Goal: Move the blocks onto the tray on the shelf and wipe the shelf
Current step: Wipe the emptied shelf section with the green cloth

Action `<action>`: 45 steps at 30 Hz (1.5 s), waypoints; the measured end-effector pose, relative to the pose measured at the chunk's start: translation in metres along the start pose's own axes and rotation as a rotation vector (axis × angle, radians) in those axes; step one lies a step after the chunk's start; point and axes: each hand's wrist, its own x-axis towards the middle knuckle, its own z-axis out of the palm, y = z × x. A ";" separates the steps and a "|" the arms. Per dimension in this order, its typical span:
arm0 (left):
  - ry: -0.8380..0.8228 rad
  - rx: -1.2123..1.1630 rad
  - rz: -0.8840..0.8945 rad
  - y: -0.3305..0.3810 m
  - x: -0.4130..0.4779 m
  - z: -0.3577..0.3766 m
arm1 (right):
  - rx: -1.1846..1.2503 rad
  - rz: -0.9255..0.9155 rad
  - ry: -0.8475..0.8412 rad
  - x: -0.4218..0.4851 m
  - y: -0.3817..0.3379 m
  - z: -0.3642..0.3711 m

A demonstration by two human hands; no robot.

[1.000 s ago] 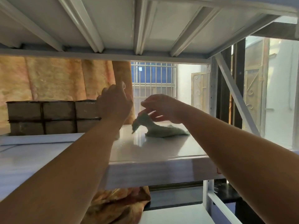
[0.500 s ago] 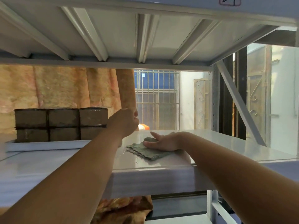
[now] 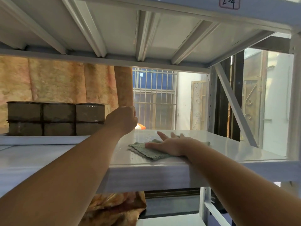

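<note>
Green cloth (image 3: 147, 150) lies flat on the white shelf (image 3: 228, 152), near the front edge, right of centre. Scalloped left edge is exposed; the rest sits under the right hand (image 3: 169, 145). Right hand is palm-down on the cloth, fingers spread and extended flat, pressing rather than pinching. Wrist crosses the shelf's front lip. Small water droplets show on the shelf surface just left of the cloth.

Blocks (image 3: 56, 119): brown, stacked two high and three across as seen from here, six faces visible, at the back left of the same shelf. They sit on a white tray (image 3: 40, 140), whose front wall shows below them. Blocks are well apart from the cloth.

Left hand (image 3: 122, 120) is raised above the shelf, between the blocks and the cloth, just beside the right end of the stack. Back of the hand faces the camera, fingers curled in a loose fist; can't tell whether it's holding anything or touching the blocks.

Behind: orange patterned curtain (image 3: 65, 82) at left, barred window (image 3: 154, 98) at centre. Upper shelf underside carries a handwritten label "2-4" (image 3: 229, 3).
</note>
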 end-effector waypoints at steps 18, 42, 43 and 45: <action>0.199 0.235 0.203 -0.003 -0.010 -0.031 | 0.071 -0.243 0.131 -0.002 -0.080 0.020; -0.078 0.048 -0.148 -0.103 -0.053 -0.067 | 0.047 -0.526 0.290 -0.029 -0.188 0.032; -0.091 0.045 -0.144 -0.102 -0.054 -0.067 | 0.036 -0.526 0.261 -0.026 -0.184 0.032; -0.121 0.038 -0.138 -0.101 -0.056 -0.067 | 0.012 -0.551 0.163 -0.024 -0.172 0.028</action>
